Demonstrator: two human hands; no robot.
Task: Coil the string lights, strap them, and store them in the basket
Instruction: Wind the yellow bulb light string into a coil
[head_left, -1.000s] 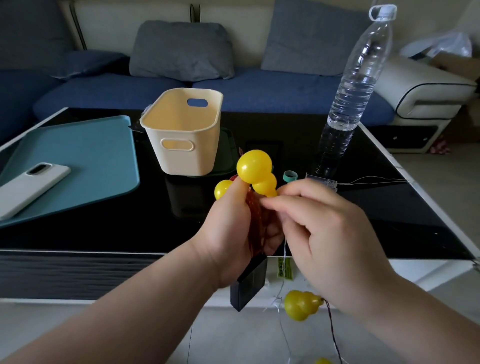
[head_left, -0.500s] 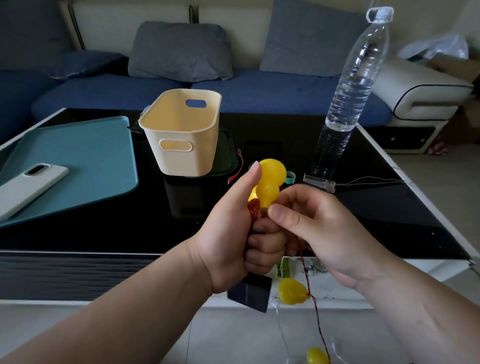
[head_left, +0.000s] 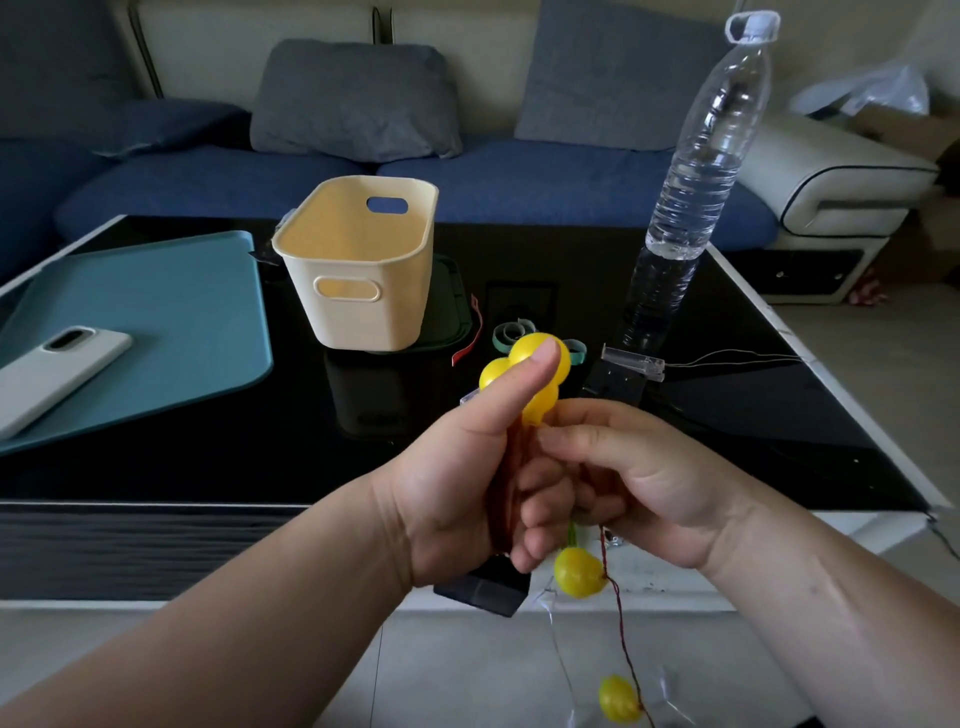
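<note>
My left hand grips a bundle of string lights: yellow gourd-shaped bulbs stick out above my thumb, reddish wire runs through my fist, and a black battery box hangs below it. My right hand pinches the wire just right of the bundle. More yellow bulbs dangle on the red wire toward the floor. The cream basket stands upright and open on the black table, behind and left of my hands. Teal straps lie curled on the table just behind the bulbs.
A tall clear water bottle stands at the right of the black glass table. A white phone lies on a teal mat at left. A clear clip with thin wires lies near the bottle. A blue sofa is behind.
My right hand has dropped lower and drawn the wire down along the bundle. The dangling bulbs hang lower. My left thumb now presses over the top bulbs.
</note>
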